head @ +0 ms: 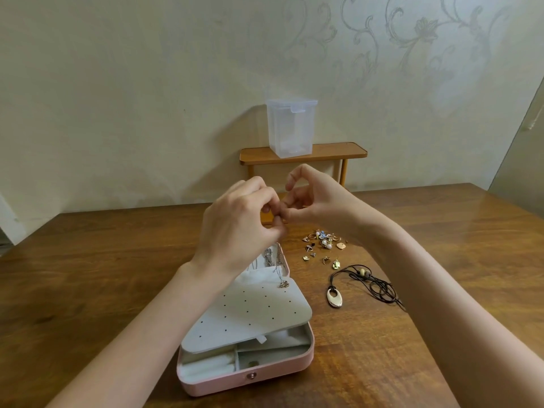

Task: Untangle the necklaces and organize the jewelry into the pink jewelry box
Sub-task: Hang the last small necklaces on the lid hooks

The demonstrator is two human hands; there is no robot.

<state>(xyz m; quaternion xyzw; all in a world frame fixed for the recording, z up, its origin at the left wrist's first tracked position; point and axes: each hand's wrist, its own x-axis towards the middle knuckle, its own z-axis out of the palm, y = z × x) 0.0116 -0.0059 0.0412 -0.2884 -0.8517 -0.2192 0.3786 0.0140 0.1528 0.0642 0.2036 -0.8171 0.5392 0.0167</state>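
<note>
The pink jewelry box (pixel 253 378) lies open on the wooden table, its grey perforated earring panel (pixel 250 313) resting across the tray. My left hand (pixel 238 228) and my right hand (pixel 312 201) meet above the box, fingertips pinched together on a thin silver necklace (pixel 279 272). Its chain hangs from the fingers and its small pendant touches the panel. More silver chains (pixel 268 256) lie against the lid pocket behind. To the right of the box lies a black cord necklace (pixel 374 282) with an oval metal pendant (pixel 334 298).
A scatter of small earrings and charms (pixel 322 244) lies on the table right of the box. At the back, a clear plastic container (pixel 291 128) stands on a small wooden shelf (pixel 332 153) against the wall. My forearms cross the near table.
</note>
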